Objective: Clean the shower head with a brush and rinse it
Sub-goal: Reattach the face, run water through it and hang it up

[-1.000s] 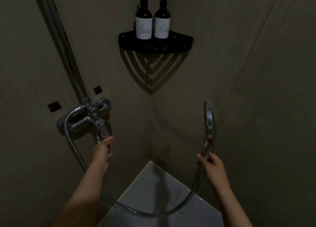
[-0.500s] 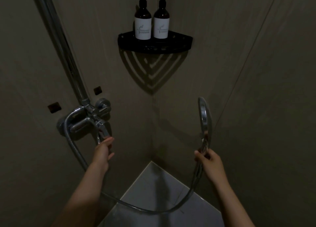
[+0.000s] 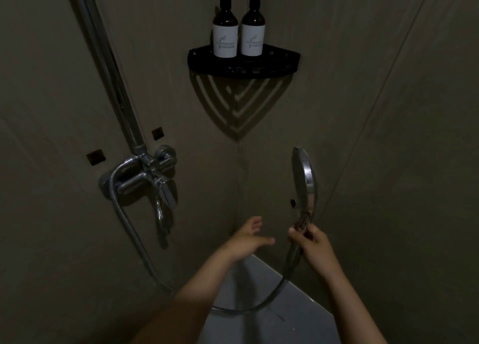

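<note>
Progress is hard to read here: no brush shows anywhere in the frame, and no water can be seen leaving the round chrome shower head [image 3: 304, 172], so you cannot tell from this view whether the scrubbing is done. As a judgement, the rinse at least looks unfinished or not begun.

The shower head stands right of centre, upright and nearly edge-on to you, well apart from the chrome mixer tap [image 3: 145, 180] at the left of the frame. Its ribbed metal hose [image 3: 259, 308] loops down across the lower middle and climbs back to the tap.

Your right hand [image 3: 315, 245] grips the handle just below the head, fingers curled tightly round it. Your left hand [image 3: 248, 240], blurred, sits just left of it in the lower centre, fingers spread and loose, holding nothing and touching nothing; a small gap separates it from the handle.

At the top centre, two dark pump bottles with white labels [image 3: 225, 36] stand side by side on a black corner shelf [image 3: 282, 61].
</note>
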Demonstrator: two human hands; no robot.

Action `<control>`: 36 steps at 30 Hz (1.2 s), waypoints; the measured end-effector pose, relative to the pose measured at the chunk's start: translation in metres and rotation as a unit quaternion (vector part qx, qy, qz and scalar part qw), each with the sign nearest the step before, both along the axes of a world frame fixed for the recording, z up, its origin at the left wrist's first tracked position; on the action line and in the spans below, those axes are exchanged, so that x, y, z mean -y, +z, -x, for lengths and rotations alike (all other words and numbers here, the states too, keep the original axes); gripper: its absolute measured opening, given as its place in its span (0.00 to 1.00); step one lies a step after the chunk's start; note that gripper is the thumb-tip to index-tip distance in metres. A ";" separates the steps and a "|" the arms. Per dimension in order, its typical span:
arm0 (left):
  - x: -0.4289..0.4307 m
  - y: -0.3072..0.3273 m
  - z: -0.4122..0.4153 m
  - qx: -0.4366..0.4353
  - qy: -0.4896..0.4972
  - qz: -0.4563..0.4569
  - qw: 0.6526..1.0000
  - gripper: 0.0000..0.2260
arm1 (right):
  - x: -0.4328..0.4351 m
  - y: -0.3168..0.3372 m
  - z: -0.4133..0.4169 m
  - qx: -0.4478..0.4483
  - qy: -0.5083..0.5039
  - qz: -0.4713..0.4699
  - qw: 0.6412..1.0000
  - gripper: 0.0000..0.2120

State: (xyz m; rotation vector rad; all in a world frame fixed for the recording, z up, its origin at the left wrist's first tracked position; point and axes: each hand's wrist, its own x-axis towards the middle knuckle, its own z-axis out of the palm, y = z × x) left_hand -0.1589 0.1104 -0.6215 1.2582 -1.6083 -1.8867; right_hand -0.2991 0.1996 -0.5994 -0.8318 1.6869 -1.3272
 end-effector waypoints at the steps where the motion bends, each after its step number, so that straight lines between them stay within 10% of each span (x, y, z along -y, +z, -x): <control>1: -0.005 -0.001 0.008 0.003 -0.044 0.002 0.999 0.30 | 0.000 -0.001 0.000 0.008 0.009 0.001 1.000 0.01; 14: -0.026 -0.002 0.023 -0.023 -0.204 -0.024 0.978 0.12 | -0.005 0.008 0.008 0.003 0.105 0.017 0.994 0.07; 36: -0.029 0.146 0.062 -0.021 0.063 0.285 0.956 0.12 | 0.033 0.159 0.024 -0.188 0.043 0.132 0.972 0.12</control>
